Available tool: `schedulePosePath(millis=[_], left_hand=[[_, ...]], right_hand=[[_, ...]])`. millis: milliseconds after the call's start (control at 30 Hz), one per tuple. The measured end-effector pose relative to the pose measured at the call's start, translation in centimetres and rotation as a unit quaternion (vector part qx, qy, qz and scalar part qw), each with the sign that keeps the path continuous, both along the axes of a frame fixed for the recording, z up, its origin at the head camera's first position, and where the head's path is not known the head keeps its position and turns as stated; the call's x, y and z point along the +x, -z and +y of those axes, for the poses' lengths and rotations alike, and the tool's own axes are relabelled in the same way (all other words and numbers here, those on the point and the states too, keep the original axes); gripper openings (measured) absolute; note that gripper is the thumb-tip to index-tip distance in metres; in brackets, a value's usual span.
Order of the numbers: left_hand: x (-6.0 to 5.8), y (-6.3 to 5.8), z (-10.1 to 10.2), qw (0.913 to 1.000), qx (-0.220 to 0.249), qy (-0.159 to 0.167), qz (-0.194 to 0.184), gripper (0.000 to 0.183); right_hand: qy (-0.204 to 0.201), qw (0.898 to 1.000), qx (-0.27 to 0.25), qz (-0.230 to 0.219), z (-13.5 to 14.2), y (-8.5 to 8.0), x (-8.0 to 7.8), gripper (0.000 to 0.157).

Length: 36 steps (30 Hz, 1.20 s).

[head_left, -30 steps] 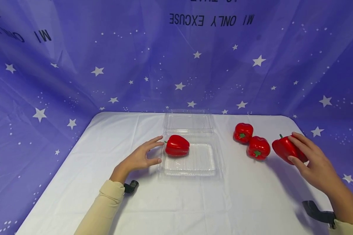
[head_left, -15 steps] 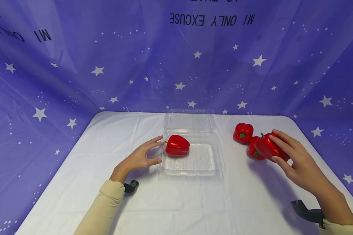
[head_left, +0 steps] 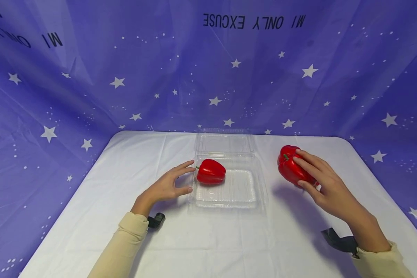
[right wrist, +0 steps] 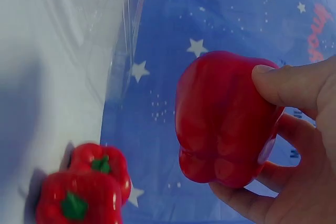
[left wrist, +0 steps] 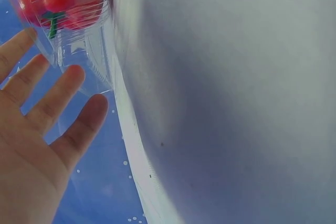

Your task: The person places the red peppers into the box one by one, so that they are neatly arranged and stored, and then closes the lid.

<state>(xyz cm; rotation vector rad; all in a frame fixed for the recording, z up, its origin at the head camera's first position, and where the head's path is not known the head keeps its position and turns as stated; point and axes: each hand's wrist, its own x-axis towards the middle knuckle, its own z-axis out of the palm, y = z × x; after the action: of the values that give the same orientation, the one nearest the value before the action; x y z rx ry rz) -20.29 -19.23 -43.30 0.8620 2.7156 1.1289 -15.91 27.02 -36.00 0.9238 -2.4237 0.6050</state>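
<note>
A red bell pepper with a green stem is gripped between the thumb and fingers of my right hand, raised above the table. The right wrist view shows this held bell pepper off the surface, while two more bell peppers sit side by side below it. In the head view the held one covers most of those two. Another bell pepper lies on its side in the left part of a clear plastic clamshell box. Next to the box's left edge, my left hand has its fingers spread and holds nothing.
The box's clear lid is folded back toward the rear of the table. A white cloth covers the tabletop. Behind it and at the sides hangs a purple-blue curtain with white stars and lettering.
My right hand has carried its bell pepper leftward, from the table's right side to over the two resting bell peppers. The left hand keeps its place beside the box.
</note>
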Motion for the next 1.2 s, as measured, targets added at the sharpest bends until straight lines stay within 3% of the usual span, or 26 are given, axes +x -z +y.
schedulePosePath(millis=[167,267,400,567,1200], left_hand=[[0.1,-0.2,0.1,1.0000,-0.002,0.002,0.001,0.062],[0.1,-0.2,0.2,1.0000,-0.003,0.000,0.002,0.062],[0.1,-0.2,0.2,1.0000,-0.004,-0.002,0.001,0.062],[0.2,-0.2,0.2,1.0000,-0.006,-0.003,0.001,0.063],[0.3,-0.4,0.3,0.9999,-0.010,-0.004,-0.003,0.063]], right_hand=[[-0.034,0.999,-0.008,0.005,-1.7,0.2,-0.2,0.055],[-0.048,0.999,0.008,0.001,-3.0,0.3,-0.3,0.063],[-0.048,0.998,0.041,-0.009,-4.3,0.3,-0.4,0.059],[-0.043,0.997,0.061,-0.019,-5.4,0.3,-0.4,0.084],[-0.062,0.995,0.064,-0.054,-7.2,1.7,-0.5,0.076]])
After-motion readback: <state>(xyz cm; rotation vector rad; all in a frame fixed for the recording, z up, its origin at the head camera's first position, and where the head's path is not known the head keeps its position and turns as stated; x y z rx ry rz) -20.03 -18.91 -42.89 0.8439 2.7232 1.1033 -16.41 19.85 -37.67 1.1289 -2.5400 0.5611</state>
